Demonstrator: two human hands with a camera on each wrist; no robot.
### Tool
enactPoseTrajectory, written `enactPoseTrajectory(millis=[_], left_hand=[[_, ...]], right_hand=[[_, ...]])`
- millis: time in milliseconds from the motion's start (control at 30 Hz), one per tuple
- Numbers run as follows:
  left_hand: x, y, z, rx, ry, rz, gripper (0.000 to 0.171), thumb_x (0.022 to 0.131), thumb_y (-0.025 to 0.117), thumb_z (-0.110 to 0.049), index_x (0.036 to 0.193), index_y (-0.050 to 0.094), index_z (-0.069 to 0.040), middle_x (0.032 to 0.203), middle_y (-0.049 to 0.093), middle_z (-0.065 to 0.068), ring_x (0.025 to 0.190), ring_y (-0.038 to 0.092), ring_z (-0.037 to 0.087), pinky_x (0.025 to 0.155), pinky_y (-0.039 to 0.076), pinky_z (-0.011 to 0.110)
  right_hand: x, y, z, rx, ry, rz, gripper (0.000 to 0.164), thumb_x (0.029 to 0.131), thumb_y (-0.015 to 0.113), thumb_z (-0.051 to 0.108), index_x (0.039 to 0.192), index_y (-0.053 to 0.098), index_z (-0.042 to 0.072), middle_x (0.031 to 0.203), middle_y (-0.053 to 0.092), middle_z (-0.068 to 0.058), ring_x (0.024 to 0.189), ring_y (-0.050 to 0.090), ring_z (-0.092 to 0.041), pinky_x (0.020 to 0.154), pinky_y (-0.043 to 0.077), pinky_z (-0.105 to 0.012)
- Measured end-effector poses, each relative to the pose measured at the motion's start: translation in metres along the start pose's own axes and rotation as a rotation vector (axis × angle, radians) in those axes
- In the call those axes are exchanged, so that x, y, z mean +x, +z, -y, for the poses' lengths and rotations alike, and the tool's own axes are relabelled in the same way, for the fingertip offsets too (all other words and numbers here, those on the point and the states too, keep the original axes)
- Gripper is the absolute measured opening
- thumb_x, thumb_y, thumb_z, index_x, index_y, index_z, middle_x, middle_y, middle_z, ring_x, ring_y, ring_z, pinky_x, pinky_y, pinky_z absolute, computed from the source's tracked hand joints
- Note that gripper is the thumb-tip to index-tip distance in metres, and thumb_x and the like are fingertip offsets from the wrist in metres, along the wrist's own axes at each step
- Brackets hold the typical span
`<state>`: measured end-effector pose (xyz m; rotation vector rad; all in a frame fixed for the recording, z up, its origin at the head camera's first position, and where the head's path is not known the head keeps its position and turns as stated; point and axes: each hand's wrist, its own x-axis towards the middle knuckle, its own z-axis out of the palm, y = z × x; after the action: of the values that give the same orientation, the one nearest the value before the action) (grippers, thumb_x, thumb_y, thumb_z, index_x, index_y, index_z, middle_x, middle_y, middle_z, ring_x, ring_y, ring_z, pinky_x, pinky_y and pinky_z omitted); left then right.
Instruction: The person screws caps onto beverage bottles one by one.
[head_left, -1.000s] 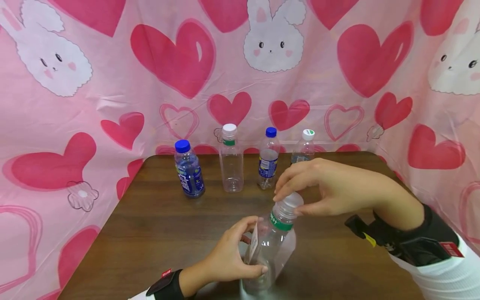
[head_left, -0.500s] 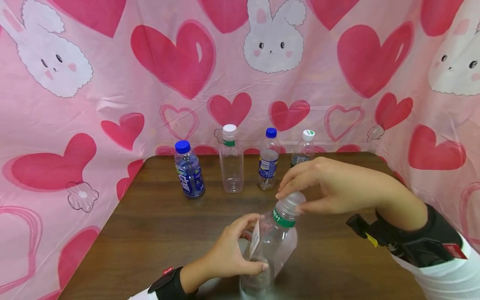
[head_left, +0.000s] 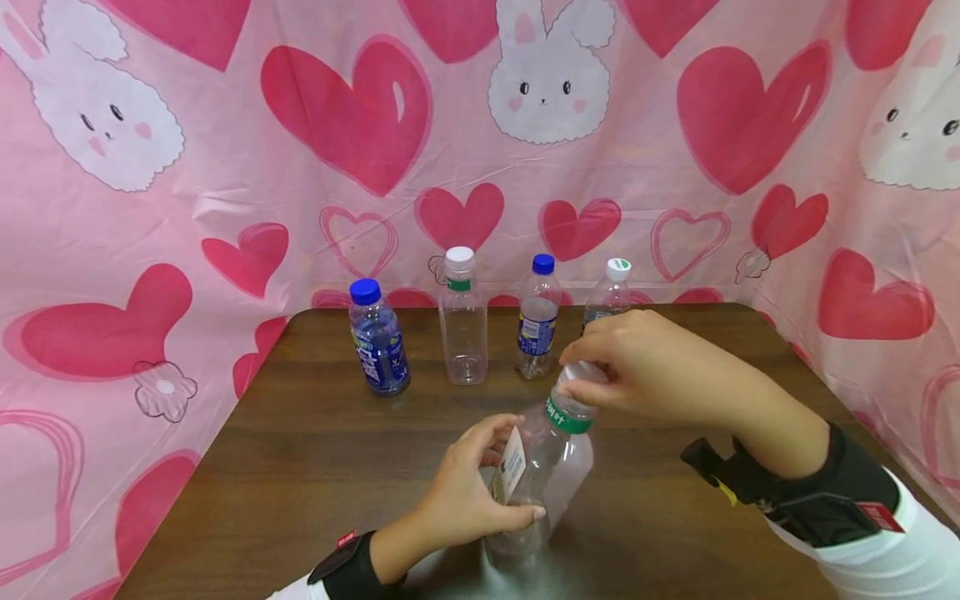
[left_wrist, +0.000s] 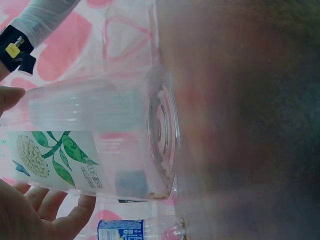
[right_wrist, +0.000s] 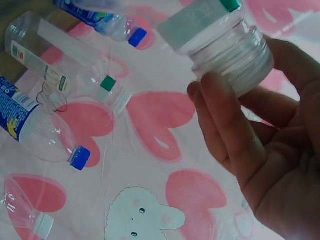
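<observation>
A clear plastic bottle (head_left: 551, 467) with a green neck band (head_left: 567, 417) stands tilted at the front of the table. My left hand (head_left: 468, 487) grips its body, thumb on the near side and fingers round the far side. In the left wrist view, a leafy label (left_wrist: 55, 157) shows beside those fingers, and the bottle's base (left_wrist: 162, 130) is close over the tabletop. My right hand (head_left: 660, 362) pinches the translucent white cap (head_left: 582, 372) at the top. From the right wrist, fingertips (right_wrist: 217, 87) show around that cap, their far sides hidden.
Several capped bottles stand in a row at the back of the wooden table (head_left: 337, 467): a purple-blue bottle (head_left: 380, 354), a tall clear bottle (head_left: 463, 342), a blue-labelled bottle (head_left: 536, 333) and a white-capped bottle (head_left: 611, 296) partly behind my right hand. A heart-patterned cloth (head_left: 345, 117) hangs behind.
My right fingers have closed further over the cap. The held bottle and my left hand have risen slightly, and the bottle has turned so its side label faces the head view more.
</observation>
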<state>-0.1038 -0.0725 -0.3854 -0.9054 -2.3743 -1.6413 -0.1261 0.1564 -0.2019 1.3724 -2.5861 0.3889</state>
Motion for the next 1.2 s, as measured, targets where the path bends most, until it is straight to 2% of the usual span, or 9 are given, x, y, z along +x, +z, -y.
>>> enactPoseTrajectory(millis=[200,267,333,467,567,667,800,1033,1200], left_hand=[[0.001,0.002,0.0,0.021,-0.049,-0.02,0.086,0.058,0.094,-0.025,0.132,0.05,-0.018,0.112,0.06,-0.009,0.101,0.057,0.013,0.083,0.054,0.031],[0.001,0.002,0.001,0.015,-0.058,-0.015,0.086,0.059,0.094,-0.026,0.132,0.05,-0.019,0.111,0.061,-0.009,0.101,0.057,0.012,0.083,0.054,0.031],[0.001,0.002,0.001,-0.005,-0.065,-0.002,0.086,0.06,0.094,-0.027,0.133,0.049,-0.02,0.11,0.061,-0.009,0.1,0.058,0.012,0.084,0.054,0.032],[0.0,0.001,0.0,-0.045,-0.064,0.023,0.086,0.061,0.093,-0.025,0.133,0.048,-0.022,0.112,0.062,-0.008,0.102,0.059,0.013,0.086,0.054,0.033],[-0.001,0.001,0.001,-0.06,-0.055,0.038,0.086,0.061,0.093,-0.024,0.134,0.047,-0.021,0.113,0.063,-0.007,0.103,0.059,0.013,0.087,0.053,0.033],[-0.003,0.001,0.001,-0.069,-0.056,0.049,0.086,0.061,0.093,-0.024,0.134,0.047,-0.021,0.115,0.063,-0.007,0.103,0.059,0.013,0.087,0.053,0.033],[-0.004,0.002,0.001,-0.084,-0.07,0.054,0.085,0.062,0.093,-0.024,0.134,0.047,-0.022,0.115,0.062,-0.007,0.104,0.059,0.013,0.087,0.053,0.032],[-0.002,0.004,0.001,-0.068,-0.07,0.034,0.085,0.061,0.093,-0.024,0.133,0.049,-0.02,0.116,0.062,-0.008,0.104,0.059,0.013,0.085,0.054,0.031],[0.0,0.006,-0.001,-0.031,-0.081,0.001,0.085,0.06,0.094,-0.025,0.132,0.05,-0.02,0.113,0.061,-0.008,0.102,0.058,0.013,0.083,0.054,0.031]], right_hand=[[0.001,0.001,0.003,-0.031,0.065,0.016,0.022,0.087,0.075,0.029,0.096,0.074,0.009,0.078,0.063,0.008,0.064,0.051,-0.003,0.055,0.048,-0.022],[-0.001,-0.001,0.002,-0.031,0.077,0.029,0.03,0.088,0.073,0.035,0.104,0.073,0.01,0.087,0.065,0.007,0.068,0.052,-0.004,0.059,0.05,-0.023],[-0.003,-0.004,-0.001,0.01,0.076,0.035,0.039,0.087,0.072,0.04,0.115,0.07,0.013,0.102,0.066,0.006,0.081,0.056,-0.006,0.065,0.053,-0.023],[-0.009,-0.013,-0.009,0.173,-0.012,0.062,0.051,0.083,0.076,0.038,0.13,0.062,0.023,0.131,0.056,0.005,0.113,0.052,-0.014,0.078,0.056,-0.028],[-0.011,-0.018,-0.015,0.301,-0.123,0.116,0.047,0.084,0.078,0.026,0.129,0.063,0.025,0.137,0.053,0.003,0.122,0.049,-0.018,0.082,0.056,-0.032],[-0.011,-0.018,-0.018,0.369,-0.206,0.151,0.042,0.085,0.076,0.01,0.124,0.066,0.021,0.134,0.057,-0.001,0.12,0.054,-0.02,0.08,0.056,-0.031],[-0.009,-0.015,-0.019,0.365,-0.268,0.134,0.039,0.084,0.073,0.0,0.119,0.068,0.015,0.123,0.064,-0.002,0.109,0.062,-0.019,0.077,0.057,-0.03],[-0.01,-0.01,-0.014,0.279,-0.159,0.119,0.03,0.084,0.076,0.008,0.113,0.071,0.015,0.109,0.067,0.006,0.096,0.063,-0.01,0.076,0.057,-0.028],[-0.009,-0.004,-0.011,0.126,-0.107,0.056,0.026,0.084,0.075,0.008,0.11,0.072,0.012,0.101,0.067,0.007,0.082,0.059,-0.005,0.068,0.055,-0.024]])
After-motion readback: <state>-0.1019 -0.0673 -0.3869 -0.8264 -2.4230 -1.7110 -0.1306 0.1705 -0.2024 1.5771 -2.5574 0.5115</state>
